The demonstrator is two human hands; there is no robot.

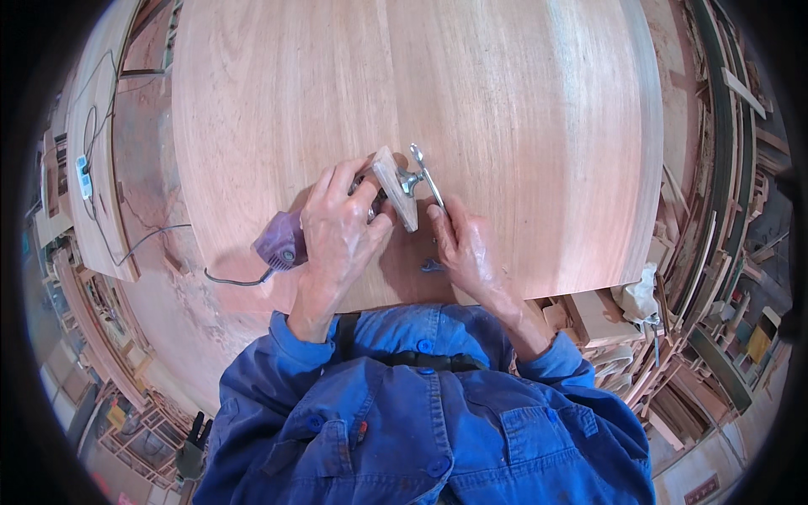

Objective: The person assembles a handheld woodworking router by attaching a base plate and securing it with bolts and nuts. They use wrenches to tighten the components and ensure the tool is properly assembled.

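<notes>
My left hand (341,231) grips a purple corded power tool (282,241) lying on its side on a large reddish wooden panel (421,93). The tool's flat wooden base plate (396,187) points away from me, and a metal fitting sticks out of it. My right hand (465,248) holds a slim metal wrench (427,175) whose head sits at that fitting. A small blue-grey object (433,267) lies on the panel between my hands. Blue work jacket sleeves cover both forearms.
The tool's grey cord (236,280) trails off the panel's near left edge. A board with cables and a white switch box (82,177) stands at the left. Stacked timber offcuts (606,328) and frames crowd the right side and the floor around.
</notes>
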